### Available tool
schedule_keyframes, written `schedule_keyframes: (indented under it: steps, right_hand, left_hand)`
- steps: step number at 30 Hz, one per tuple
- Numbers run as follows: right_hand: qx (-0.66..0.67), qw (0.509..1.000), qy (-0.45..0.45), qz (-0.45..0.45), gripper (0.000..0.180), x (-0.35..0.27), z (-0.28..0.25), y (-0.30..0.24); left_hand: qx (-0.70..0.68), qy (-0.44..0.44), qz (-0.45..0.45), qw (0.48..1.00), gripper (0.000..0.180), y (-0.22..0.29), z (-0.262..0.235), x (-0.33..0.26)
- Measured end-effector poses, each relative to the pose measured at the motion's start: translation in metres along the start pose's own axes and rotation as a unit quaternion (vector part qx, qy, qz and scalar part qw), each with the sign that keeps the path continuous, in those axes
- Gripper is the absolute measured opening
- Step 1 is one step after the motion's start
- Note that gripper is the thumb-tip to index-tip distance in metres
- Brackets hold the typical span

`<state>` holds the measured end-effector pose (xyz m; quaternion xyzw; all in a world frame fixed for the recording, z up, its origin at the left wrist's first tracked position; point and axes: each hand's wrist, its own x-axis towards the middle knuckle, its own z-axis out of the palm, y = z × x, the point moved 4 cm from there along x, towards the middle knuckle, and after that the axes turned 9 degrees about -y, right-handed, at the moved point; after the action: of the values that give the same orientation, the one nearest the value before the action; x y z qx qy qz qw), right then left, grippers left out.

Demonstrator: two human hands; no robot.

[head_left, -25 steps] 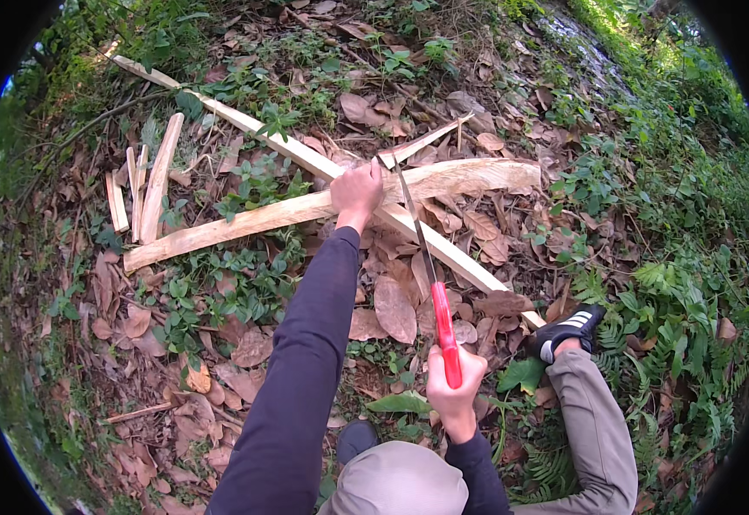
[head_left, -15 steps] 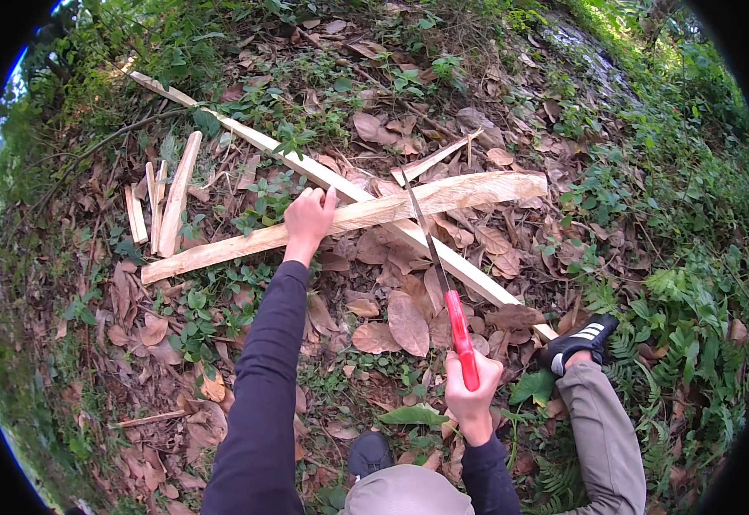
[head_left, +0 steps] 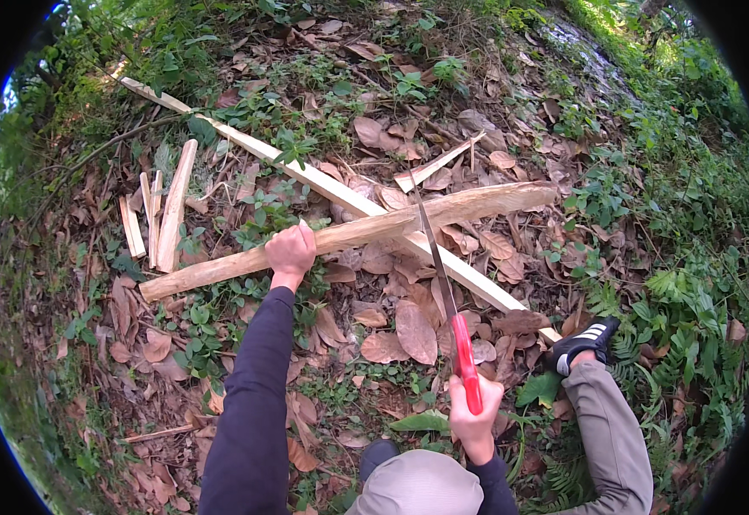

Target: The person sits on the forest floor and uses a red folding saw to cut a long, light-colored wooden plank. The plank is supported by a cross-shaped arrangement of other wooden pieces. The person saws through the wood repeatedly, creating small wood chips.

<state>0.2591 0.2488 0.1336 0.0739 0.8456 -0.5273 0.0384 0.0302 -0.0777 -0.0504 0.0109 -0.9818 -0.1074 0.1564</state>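
My left hand [head_left: 292, 251] is closed round a rough wooden plank [head_left: 366, 229], left of its middle. The plank slants across a long, pale squared batten [head_left: 327, 184] and rests over it. In my right hand [head_left: 477, 415] is the red handle [head_left: 467, 360] of a handsaw. Its narrow dark blade [head_left: 440, 268] points away from me and crosses the plank just right of where the batten passes beneath. From this angle I cannot tell how deep the blade sits in the wood.
Several short wood pieces [head_left: 174, 210] lie at the left. A pointed offcut [head_left: 440, 163] rests beyond the plank. My right shoe [head_left: 584, 345] is by the batten's near end. Dry leaves [head_left: 416, 331] and low green plants [head_left: 658, 296] cover the ground.
My left hand has slid left along the plank, and the plank has turned to show a browner, rougher face. The saw and my right hand have moved slightly toward me.
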Motion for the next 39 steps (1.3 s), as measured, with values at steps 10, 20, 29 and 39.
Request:
schedule_keyframes:
  steps: [10,20,29,39]
  right_hand:
    - [0.061,0.998,0.001,0.032,0.024,0.029,-0.004,0.008]
    - [0.008,1.000,0.018,0.010,0.025,0.038,0.012,-0.031]
    - [-0.006,0.999,0.028,0.021,0.023,0.019,-0.012,-0.022]
    - [0.031,0.998,-0.011,0.051,0.023,0.008,-0.026,-0.025]
  left_hand:
    - [-0.019,-0.016,-0.034,0.999,0.048,-0.006,0.003,0.005]
    - [-0.033,-0.065,-0.040,0.997,0.048,-0.009,0.010,0.005]
    - [-0.048,-0.047,-0.005,0.998,0.047,0.004,0.009,0.008]
    - [-0.031,-0.019,-0.042,0.998,0.046,0.003,0.003,0.005]
